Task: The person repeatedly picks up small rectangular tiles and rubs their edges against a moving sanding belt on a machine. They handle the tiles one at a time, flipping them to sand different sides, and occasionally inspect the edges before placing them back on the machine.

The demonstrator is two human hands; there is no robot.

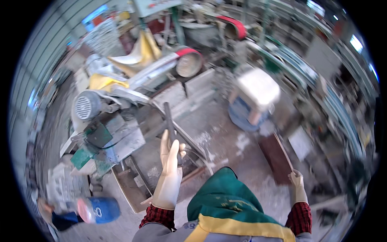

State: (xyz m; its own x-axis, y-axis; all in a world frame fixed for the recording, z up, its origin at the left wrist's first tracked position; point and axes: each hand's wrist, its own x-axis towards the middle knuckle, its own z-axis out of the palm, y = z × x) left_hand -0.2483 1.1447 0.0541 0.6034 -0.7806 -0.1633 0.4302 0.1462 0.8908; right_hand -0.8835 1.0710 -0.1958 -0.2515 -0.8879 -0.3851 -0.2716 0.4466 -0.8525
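reddish-brown flat rectangular panel (276,158) is out to the right of the green, yellow-edged apron (225,197), its near end held in the cream-gloved right hand (297,186). the cream-gloved left hand (171,155) is half open at a dark, slim straight bar (169,121); whether it grips it i cannot tell. held by one end, the panel probably wants a firm, level wrist.
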